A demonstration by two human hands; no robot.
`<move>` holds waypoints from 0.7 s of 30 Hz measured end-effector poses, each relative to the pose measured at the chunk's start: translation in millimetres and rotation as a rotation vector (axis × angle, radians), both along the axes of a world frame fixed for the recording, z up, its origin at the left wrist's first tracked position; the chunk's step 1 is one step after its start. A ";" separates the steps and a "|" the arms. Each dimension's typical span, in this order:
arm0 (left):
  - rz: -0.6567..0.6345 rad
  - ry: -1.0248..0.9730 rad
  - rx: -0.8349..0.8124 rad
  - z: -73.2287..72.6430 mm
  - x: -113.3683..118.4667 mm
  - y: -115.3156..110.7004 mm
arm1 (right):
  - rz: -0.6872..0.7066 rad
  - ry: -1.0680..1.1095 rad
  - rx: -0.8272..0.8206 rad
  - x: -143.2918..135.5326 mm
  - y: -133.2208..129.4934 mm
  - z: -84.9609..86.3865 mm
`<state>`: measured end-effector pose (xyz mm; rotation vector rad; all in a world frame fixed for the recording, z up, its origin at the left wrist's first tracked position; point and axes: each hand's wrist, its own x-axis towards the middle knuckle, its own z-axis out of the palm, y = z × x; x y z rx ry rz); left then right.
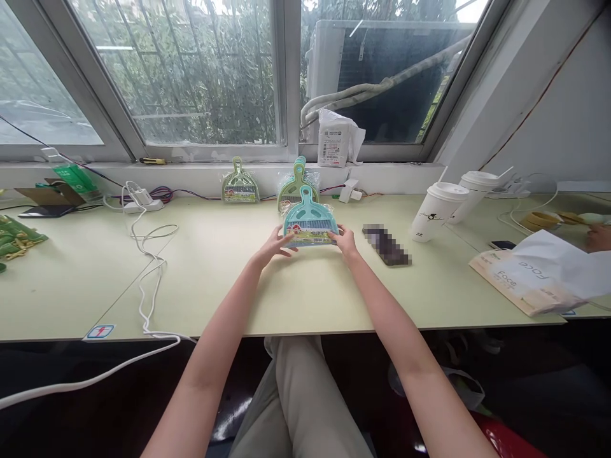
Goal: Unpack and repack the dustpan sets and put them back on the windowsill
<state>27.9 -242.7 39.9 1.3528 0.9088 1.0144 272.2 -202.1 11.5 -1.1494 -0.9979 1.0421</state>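
Between my two hands is a light-blue dustpan-and-brush set (310, 219) in clear wrap, upright with its handle pointing up. My left hand (277, 247) grips its lower left edge, thumb in front. The lower right edge is pinched by my right hand (344, 242). Right behind it stand several more dustpan sets (296, 184), green in front with blue handles showing behind. Another green dustpan set (239, 184) leans by the window sill to the left.
A phone (387, 244) lies right of my right hand. Two white paper cups (436, 213) with straws stand farther right, beside a tissue pack (529, 280). White cables (150, 273) run across the table (205, 273) at left. Another person's hand (599, 237) shows at the right edge.
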 end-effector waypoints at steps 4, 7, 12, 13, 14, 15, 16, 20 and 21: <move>0.209 0.160 0.172 -9.5 -1.1 9.8 | 0.006 -0.107 0.149 -7.8 -6.9 -0.3; 0.419 0.258 0.265 -17.6 -9.5 19.3 | -0.004 -0.264 0.267 -22.1 -11.6 -5.3; 0.676 0.780 0.328 -16.4 -41.2 31.4 | -0.019 -0.419 0.339 -57.9 2.1 -14.7; 0.700 0.866 0.323 -14.8 -52.0 34.2 | -0.017 -0.432 0.340 -68.7 8.4 -15.6; 0.723 0.922 0.319 -13.5 -64.4 37.2 | -0.014 -0.444 0.339 -81.2 15.4 -16.0; 0.745 0.954 0.315 -12.8 -78.0 40.2 | -0.006 -0.459 0.340 -95.4 22.7 -16.2; 0.770 0.968 0.311 -12.9 -92.2 43.3 | 0.011 -0.482 0.347 -111.2 30.2 -16.1; 0.933 0.904 0.230 -20.2 -141.1 56.9 | 0.039 -0.617 0.389 -179.7 61.2 -14.5; 0.999 0.875 0.216 -23.2 -148.7 60.6 | 0.013 -0.640 0.391 -195.7 70.1 -13.9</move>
